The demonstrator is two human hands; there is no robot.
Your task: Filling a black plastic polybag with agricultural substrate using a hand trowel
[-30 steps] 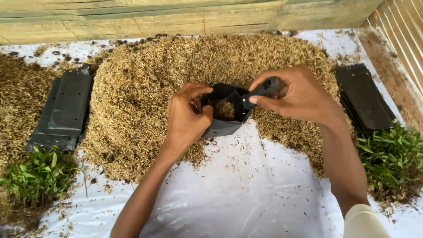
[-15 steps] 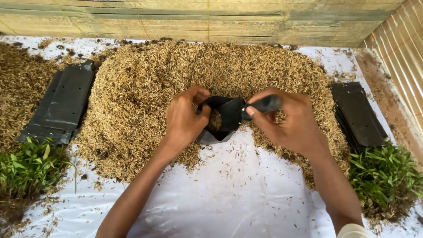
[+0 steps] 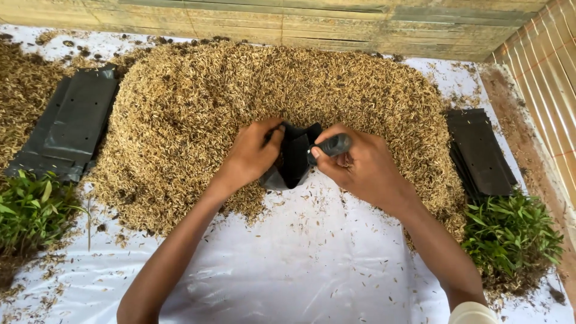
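Both hands are working at the near edge of the big rice-husk heap [image 3: 264, 114], w/ a small black plastic nursery bag [image 3: 295, 157] between them, roughly mid-sheet on the white plastic sheet [image 3: 288, 270]. Left hand [image 3: 252, 155] is curling around the bag's left rim, fingers bent and thumb pinching the edge, prob. to keep the mouth spread. Right hand [image 3: 360, 171] is closing on the opposite rim, thumb and forefinger gripping a rolled-over bit of the black film, other fingers folded in; pulling against the left hand seems to be what's holding the bag open and upright against the heap. Bag's base is sitting right where husk meets bare sheet, so loose husk is lying just beside the opening. A stack of flat black bags [image 3: 72, 126] is lying at the sheet's left edge, another flat stack [image 3: 480, 150] toward the right edge, both within arm's reach. Green seedling clumps are sitting nr the left edge [image 3: 30, 210] and nr the right edge [image 3: 510, 234], well apart from the hands. Hard to tell: whether anything's inside the bag, since the interior is dark and partly covered by fingers; the bag's lower part is hidden behind the left hand. Left seedling clump and left stack are getting cut off by the frame; a pale cuff is barely showing at the bottom.
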